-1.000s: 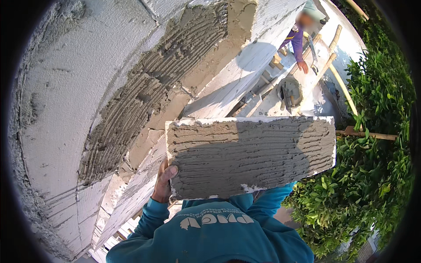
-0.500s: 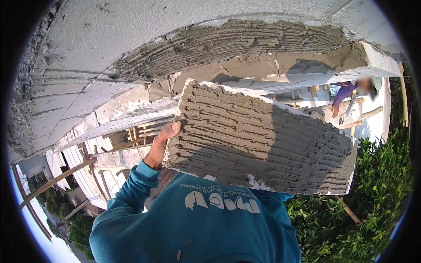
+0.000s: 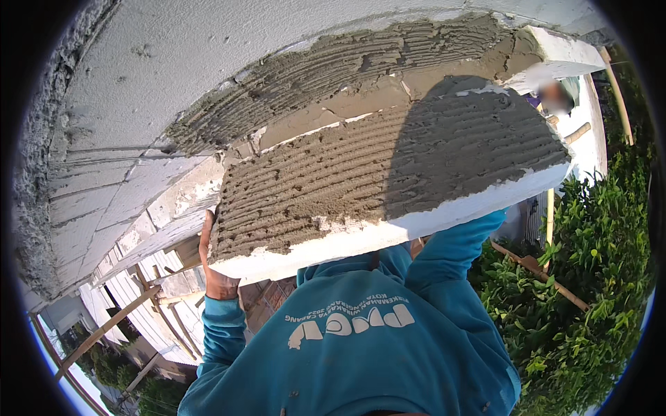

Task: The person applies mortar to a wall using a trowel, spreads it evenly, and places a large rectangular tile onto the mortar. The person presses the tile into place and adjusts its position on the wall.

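A long white lightweight concrete block point(image 3: 388, 159), its upper face coated in combed grey mortar, is held up in front of the wall. My left hand point(image 3: 216, 267) grips its left end, with fingers along the short side. My right sleeve point(image 3: 458, 243) reaches up behind the block's near long side; the block hides my right hand. Beyond the block, ridged mortar point(image 3: 361, 59) covers a strip of the wall face. Below that strip runs a mortar-covered ledge point(image 3: 312, 119), partly hidden by the block.
A white block point(image 3: 565, 52) stands at the ledge's right end. The pale block wall point(image 3: 187, 48) curves across the top and left. A co-worker point(image 3: 558, 97) is partly visible beyond the block. Bamboo poles point(image 3: 104, 326) stand at lower left, leafy shrubs point(image 3: 590, 277) at right.
The block has moved up and left, nearer the wall's mortar, and tilted so its white near side shows. My left hand has shifted left with it. My right sleeve has come into view.
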{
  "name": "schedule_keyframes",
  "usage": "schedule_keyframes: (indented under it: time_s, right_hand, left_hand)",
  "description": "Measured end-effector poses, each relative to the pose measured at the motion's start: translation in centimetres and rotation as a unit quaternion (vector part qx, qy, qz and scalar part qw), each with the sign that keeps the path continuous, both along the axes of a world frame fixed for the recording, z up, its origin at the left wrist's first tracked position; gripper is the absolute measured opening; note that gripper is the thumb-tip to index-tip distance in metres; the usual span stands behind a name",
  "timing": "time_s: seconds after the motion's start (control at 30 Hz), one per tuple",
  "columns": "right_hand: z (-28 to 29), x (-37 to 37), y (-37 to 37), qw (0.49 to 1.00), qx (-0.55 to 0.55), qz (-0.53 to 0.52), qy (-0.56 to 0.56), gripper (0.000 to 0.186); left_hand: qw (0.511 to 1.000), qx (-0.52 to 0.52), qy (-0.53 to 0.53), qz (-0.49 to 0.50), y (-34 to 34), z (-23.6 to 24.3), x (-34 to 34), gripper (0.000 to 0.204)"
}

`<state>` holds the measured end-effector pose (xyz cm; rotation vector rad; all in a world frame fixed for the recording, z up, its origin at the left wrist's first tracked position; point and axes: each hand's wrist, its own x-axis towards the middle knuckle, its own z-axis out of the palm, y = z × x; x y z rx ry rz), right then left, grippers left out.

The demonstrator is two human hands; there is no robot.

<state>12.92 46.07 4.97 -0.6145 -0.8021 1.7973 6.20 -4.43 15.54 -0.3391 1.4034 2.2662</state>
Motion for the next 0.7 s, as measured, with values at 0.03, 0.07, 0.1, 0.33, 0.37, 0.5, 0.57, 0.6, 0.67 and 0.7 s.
schedule_keyframes:
  time_s: [0.03, 0.07, 0.1, 0.33, 0.37, 0.5, 0.57, 0.6, 0.67, 0.7]
  right_hand:
    - [1.1, -1.2, 1.1, 1.0, 0.015, -0.002, 0.028, 0.054]
    - [1.5, -2.4, 2.0, 0.998, 0.025, 0.0, 0.054, 0.054]
    - [1.4, -3.5, 3.0, 0.996, 0.033, 0.004, 0.081, 0.054]
    - [4.7, -9.6, 3.8, 0.985, -0.028, -0.112, 0.124, 0.041]
    - [4.9, -11.1, 3.3, 0.984, -0.017, -0.153, 0.085, 0.036]
    - [4.2, -12.0, 5.6, 0.96, 0.041, -0.276, -0.025, 0.026]
    - [4.7, -12.5, 5.3, 0.964, -0.032, -0.26, 0.045, 0.025]
    - [5.0, -13.2, 4.9, 0.961, -0.062, -0.267, 0.037, 0.022]
    - [5.7, -14.1, 4.1, 0.959, -0.04, -0.282, -0.004, 0.02]
    - [5.6, -14.5, 3.9, 0.957, -0.02, -0.29, -0.002, 0.02]
  left_hand:
    - [0.993, -0.088, 0.071, -0.025, -1.0, -0.7, -0.1, 0.049]
    - [0.972, -0.178, 0.148, -0.042, -1.5, -1.5, -0.4, 0.049]
    - [0.989, 0.128, -0.068, 0.004, -0.7, 0.1, -1.6, 0.049]
    - [0.817, -0.46, 0.263, -0.229, -2.7, 1.3, -4.4, 0.053]
    - [0.755, -0.519, 0.313, -0.248, -2.1, 2.1, -4.8, 0.052]
    - [0.674, -0.578, 0.338, -0.313, 2.2, 5.0, -6.8, 0.054]
    - [0.786, -0.469, 0.249, -0.316, 2.0, 5.0, -7.8, 0.059]
    - [0.855, -0.38, 0.194, -0.294, 0.2, 4.1, -8.5, 0.061]
    - [0.964, -0.155, 0.04, -0.21, -0.9, 3.3, -9.6, 0.065]
    - [0.988, -0.029, -0.059, -0.142, -1.0, 3.5, -9.9, 0.066]
